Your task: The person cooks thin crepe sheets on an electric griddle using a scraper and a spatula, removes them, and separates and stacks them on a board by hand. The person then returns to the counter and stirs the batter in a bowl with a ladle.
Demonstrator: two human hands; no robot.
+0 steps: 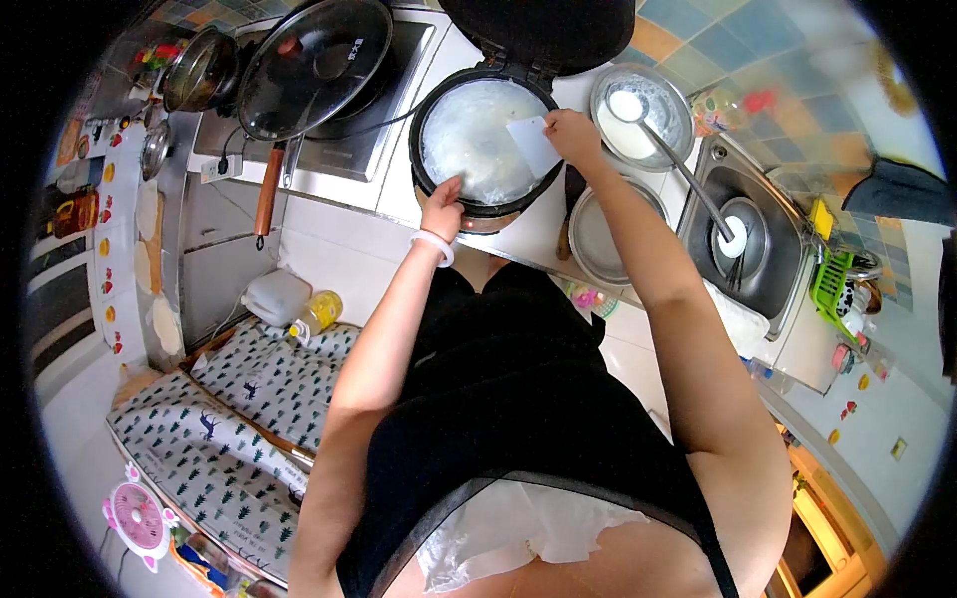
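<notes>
A round black electric pan [416,164] with its lid [558,25] raised stands on the counter. A thin whitish sheet of batter [469,135] covers its cooking surface. My right hand [571,137] grips a flat white scraper [533,147], whose blade lies over the right part of the sheet. At the pan's lower left rim is my left hand [443,211], its fingers curled together near the sheet's edge; what is between them, if anything, is too small to make out.
To the right are a metal bowl [660,82] with white liquid and a ladle [688,174], a round metal tray [618,234] under my right forearm, and a sink [788,234]. A lidded frying pan [314,65] sits on the cooktop [399,120] at the left.
</notes>
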